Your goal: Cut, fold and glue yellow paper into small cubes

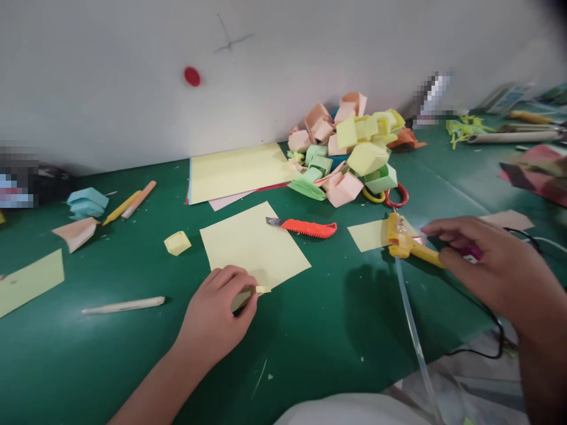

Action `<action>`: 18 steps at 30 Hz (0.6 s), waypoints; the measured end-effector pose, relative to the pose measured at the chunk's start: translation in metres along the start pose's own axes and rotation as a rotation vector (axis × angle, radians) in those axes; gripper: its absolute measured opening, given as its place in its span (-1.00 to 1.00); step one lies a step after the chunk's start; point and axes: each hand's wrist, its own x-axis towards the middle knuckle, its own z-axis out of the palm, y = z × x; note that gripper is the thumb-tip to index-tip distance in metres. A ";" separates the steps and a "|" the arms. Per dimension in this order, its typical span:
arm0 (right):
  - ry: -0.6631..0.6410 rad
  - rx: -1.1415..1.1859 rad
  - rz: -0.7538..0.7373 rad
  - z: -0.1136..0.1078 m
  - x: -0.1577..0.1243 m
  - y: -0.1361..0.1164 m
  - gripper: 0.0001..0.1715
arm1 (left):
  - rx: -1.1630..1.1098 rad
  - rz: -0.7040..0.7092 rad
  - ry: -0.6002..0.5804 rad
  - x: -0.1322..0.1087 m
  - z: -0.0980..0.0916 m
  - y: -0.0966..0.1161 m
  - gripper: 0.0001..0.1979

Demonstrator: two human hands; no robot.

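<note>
My left hand (219,313) rests on the green table (319,330) with its fingers curled, pinching a small folded piece of yellow paper (262,289) at the near edge of a yellow paper sheet (252,245). My right hand (482,265) is closed around the handle of a yellow glue gun (405,239), whose body lies over a smaller yellow sheet (367,234). A clear glue stick (411,330) runs from the gun toward me. An orange-handled utility knife (305,227) lies between the two sheets.
A heap of folded paper shapes (345,150) in pink, yellow and green sits at the wall, with scissors (390,196) under it. Stacked paper sheets (234,172), a yellow folded cube (177,242), blue folded pieces (87,202), pencils (128,203) and a white stick (124,305) lie around.
</note>
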 end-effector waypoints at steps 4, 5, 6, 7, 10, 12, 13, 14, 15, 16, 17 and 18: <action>-0.277 -0.393 0.127 0.017 -0.006 0.038 -0.30 | 0.001 -0.017 -0.020 0.002 -0.002 0.001 -0.88; -0.341 -0.452 0.143 0.022 -0.005 0.039 -0.24 | -0.006 -0.023 -0.029 0.003 -0.002 0.001 -0.88; -0.388 -0.486 0.149 0.025 -0.004 0.037 -0.22 | -0.014 -0.029 -0.037 0.003 -0.002 0.001 -0.88; -0.413 -0.506 0.147 0.028 -0.002 0.034 -0.22 | -0.024 -0.035 -0.045 0.004 -0.002 0.001 -0.88; -0.420 -0.538 0.133 0.030 0.005 0.023 -0.33 | -0.053 -0.056 -0.065 0.005 -0.002 0.001 -0.87; -0.418 -0.528 0.170 0.030 0.008 0.019 -0.41 | -0.069 -0.067 -0.069 0.005 -0.003 0.001 -0.87; -0.407 -0.512 0.206 0.029 0.009 0.019 -0.44 | -0.075 -0.069 -0.069 0.005 -0.003 0.002 -0.87; -0.382 -0.482 0.245 0.029 0.009 0.020 -0.45 | -0.080 -0.070 -0.066 0.005 -0.003 0.003 -0.87; -0.338 -0.431 0.276 0.030 0.008 0.021 -0.47 | -0.083 -0.068 -0.062 0.004 -0.003 0.003 -0.87; -0.280 -0.355 0.291 0.030 0.007 0.023 -0.50 | -0.082 -0.065 -0.058 0.004 -0.003 0.004 -0.88; -0.214 -0.264 0.299 0.030 0.007 0.025 -0.53 | -0.079 -0.060 -0.053 0.004 -0.003 0.004 -0.88; -0.141 -0.165 0.310 0.030 0.006 0.028 -0.57 | -0.073 -0.054 -0.048 0.004 -0.002 0.004 -0.88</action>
